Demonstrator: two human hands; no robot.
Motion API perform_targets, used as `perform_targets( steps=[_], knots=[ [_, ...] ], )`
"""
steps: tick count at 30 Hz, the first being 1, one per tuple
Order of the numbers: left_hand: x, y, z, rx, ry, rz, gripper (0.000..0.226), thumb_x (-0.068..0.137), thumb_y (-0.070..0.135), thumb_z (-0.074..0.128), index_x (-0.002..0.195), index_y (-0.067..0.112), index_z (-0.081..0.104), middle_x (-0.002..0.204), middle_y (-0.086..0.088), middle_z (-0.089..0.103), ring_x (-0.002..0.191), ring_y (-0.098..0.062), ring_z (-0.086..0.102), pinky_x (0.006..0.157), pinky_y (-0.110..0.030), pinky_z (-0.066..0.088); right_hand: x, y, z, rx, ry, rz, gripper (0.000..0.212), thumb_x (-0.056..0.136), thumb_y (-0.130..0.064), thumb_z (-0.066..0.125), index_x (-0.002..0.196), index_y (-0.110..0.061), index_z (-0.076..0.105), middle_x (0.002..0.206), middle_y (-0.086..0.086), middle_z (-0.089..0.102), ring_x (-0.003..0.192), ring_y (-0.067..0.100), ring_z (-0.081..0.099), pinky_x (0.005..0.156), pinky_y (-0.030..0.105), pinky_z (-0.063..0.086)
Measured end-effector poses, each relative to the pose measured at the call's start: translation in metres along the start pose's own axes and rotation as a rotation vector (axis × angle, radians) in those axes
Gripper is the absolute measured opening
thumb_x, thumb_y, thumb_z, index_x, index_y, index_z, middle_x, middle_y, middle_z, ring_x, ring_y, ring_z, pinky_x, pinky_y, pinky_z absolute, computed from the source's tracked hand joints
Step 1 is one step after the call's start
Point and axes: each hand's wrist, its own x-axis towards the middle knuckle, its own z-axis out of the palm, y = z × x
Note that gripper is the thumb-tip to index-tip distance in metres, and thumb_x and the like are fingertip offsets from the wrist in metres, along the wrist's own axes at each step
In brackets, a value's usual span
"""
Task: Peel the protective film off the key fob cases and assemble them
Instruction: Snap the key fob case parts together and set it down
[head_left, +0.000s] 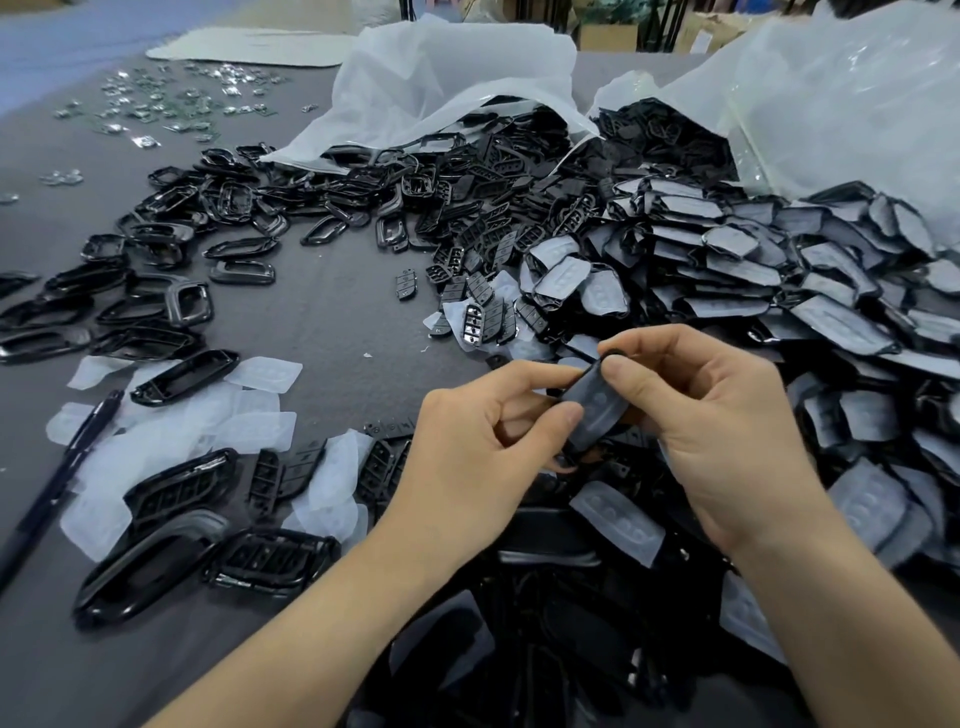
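- Right now the left hand (467, 447) and the right hand (722, 431) hold one key fob case (584, 431) between them, above the middle of the near edge of the desk (322, 312).
- The left fingers (563, 415) are clamped on the lower end of the case with the thumb on its face. This looks like a steadying grip that keeps the part from twisting.
- The right fingers (621, 371) pinch the upper end, with the thumb tip on the cloudy film (597, 397). I judge they are feeling for an edge to lift.
- The film covers the whole visible face, so this piece is not yet peeled. I cannot tell whether a corner has come loose.
- A heap of film-covered cases (779, 270) spills from a plastic bag (841, 104) along the right edge, probably so the next piece is a short reach for the right hand.
- Black frames (171, 244) are spread toward the left edge, and button pads (452, 257) pour from a second bag (441, 73) at the far middle. The parts are kept apart by kind, likely to make assembly easier.
- Peeled films (262, 374) lie loose by the near left corner beside a pen (58, 483). They are probably dropped there so that waste stays away from the unpeeled stock.
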Motion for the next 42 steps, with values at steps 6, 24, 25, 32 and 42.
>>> perform_targets(
  steps=[6,24,25,32,42],
  knots=[
    [0.001,-0.004,-0.001,0.373,0.068,0.186,0.027,0.084,0.015,0.065,0.103,0.033,0.068,0.08,0.011,0.07,0.062,-0.003,0.067,0.063,-0.014,0.052,-0.001,0.005,0.004,-0.024,0.021,0.007,0.023,0.087,-0.003,0.063,0.076,-0.022,0.068,0.071,-0.005,0.066,0.07,0.01,0.059,0.069,0.026,0.047],
    [0.003,-0.005,-0.003,0.051,0.009,0.035,0.014,0.087,0.019,0.064,0.096,0.03,0.064,0.055,-0.003,0.061,0.043,-0.012,0.064,0.045,-0.02,0.05,-0.003,-0.002,0.008,0.204,0.053,0.092,0.014,0.072,-0.03,0.068,0.072,-0.018,0.075,0.068,0.001,0.071,0.059,0.008,0.062,0.051,0.017,0.047],
    [0.003,-0.005,-0.003,0.046,0.014,0.031,0.014,0.087,0.019,0.063,0.095,0.03,0.065,0.056,-0.005,0.061,0.043,-0.012,0.064,0.045,-0.02,0.05,-0.003,-0.003,0.008,0.233,0.053,0.121,0.019,0.073,-0.033,0.066,0.073,-0.017,0.076,0.069,0.002,0.071,0.06,0.008,0.063,0.051,0.017,0.047],
    [0.004,-0.007,-0.007,0.053,0.076,0.038,0.014,0.089,0.014,0.064,0.092,0.027,0.065,0.053,-0.014,0.054,0.042,-0.014,0.064,0.045,-0.019,0.049,-0.003,-0.005,0.004,0.334,-0.052,0.231,0.017,0.07,-0.027,0.067,0.077,-0.015,0.078,0.079,0.006,0.073,0.07,0.013,0.066,0.057,0.02,0.052],
    [0.002,-0.01,-0.004,0.274,0.048,0.103,0.014,0.09,0.016,0.065,0.1,0.025,0.063,0.056,-0.01,0.055,0.042,-0.004,0.063,0.042,-0.031,0.05,-0.004,0.004,0.007,-0.061,0.06,0.051,0.017,0.086,-0.002,0.066,0.079,-0.016,0.068,0.07,0.0,0.072,0.059,0.008,0.065,0.053,0.015,0.05]
  ],
)
